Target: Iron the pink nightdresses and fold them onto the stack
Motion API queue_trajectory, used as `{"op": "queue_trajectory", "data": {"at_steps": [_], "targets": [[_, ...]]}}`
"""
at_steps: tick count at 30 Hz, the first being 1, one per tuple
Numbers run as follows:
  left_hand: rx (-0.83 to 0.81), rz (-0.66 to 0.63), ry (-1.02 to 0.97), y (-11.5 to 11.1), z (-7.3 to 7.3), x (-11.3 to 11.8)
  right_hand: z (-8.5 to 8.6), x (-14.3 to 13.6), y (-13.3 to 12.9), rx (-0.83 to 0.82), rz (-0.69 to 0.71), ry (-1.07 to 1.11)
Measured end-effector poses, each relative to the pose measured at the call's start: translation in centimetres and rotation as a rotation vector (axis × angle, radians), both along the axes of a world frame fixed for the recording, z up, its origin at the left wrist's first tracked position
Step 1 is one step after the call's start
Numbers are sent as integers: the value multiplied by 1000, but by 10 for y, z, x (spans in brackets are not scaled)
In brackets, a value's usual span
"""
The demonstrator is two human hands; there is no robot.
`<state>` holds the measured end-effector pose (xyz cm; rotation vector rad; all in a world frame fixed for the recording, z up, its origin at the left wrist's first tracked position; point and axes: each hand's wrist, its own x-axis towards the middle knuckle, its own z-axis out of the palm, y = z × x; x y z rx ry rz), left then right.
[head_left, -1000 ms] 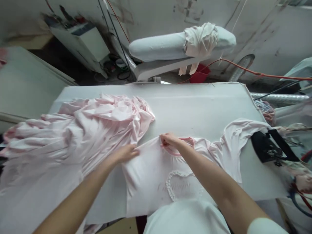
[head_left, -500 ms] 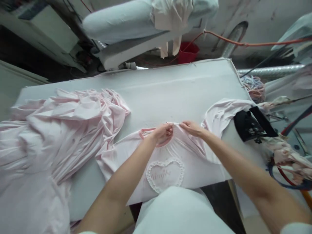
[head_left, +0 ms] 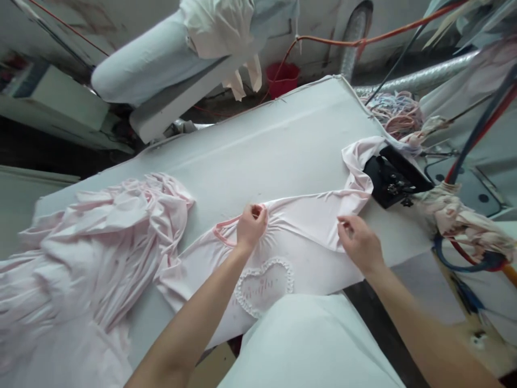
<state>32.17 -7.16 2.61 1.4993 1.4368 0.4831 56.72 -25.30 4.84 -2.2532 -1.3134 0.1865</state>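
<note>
A pale pink shirt (head_left: 311, 215) with a pink neckband and a ruffled heart on its front lies on the padded white table. My left hand (head_left: 251, 226) is closed on the shirt at the neckband's right end, where gathers fan out. With thumb and fingers together, my right hand (head_left: 359, 242) pinches the lower edge of the sleeve on the right. The sleeve lies stretched between the two hands. Beyond my right hand, the rest of the sleeve bunches against a black iron (head_left: 393, 180).
A large heap of pink garments (head_left: 92, 242) covers the table's left side. A padded pressing arm (head_left: 153, 59) and a red bucket (head_left: 281, 80) are behind the table (head_left: 258, 140). Cloth-wrapped hoses (head_left: 464, 218) hang at the right, below a bundle of fabric strips (head_left: 398, 113).
My right hand has moved right and toward me, from the shoulder to the sleeve's lower edge. The sleeve is spread flatter. My left hand stays at the neckband; the view has turned.
</note>
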Motion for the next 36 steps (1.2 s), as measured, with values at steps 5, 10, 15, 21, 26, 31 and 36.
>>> {"op": "queue_trajectory", "data": {"at_steps": [5,10,15,21,26,31,36], "targets": [[382,-640,358,-23,0,7,-12,-17,-62,-324,-323,163],[526,-823,542,-16,-12,24,-13,-9,-54,-648,-285,133],[668,-754,370,-9,-25,2,-23,-9,-69,-488,-499,47],[332,-380,299,0,-21,-49,-44,-97,-51,59,-237,-148],[49,-348,-61,21,-22,-20,-67,-179,8,-146,-33,-139],[47,-453,-88,55,-17,-7,-68,-179,50,-169,184,-107],[315,-566,144,62,-12,-29,-73,-159,23,-107,204,-199]]}}
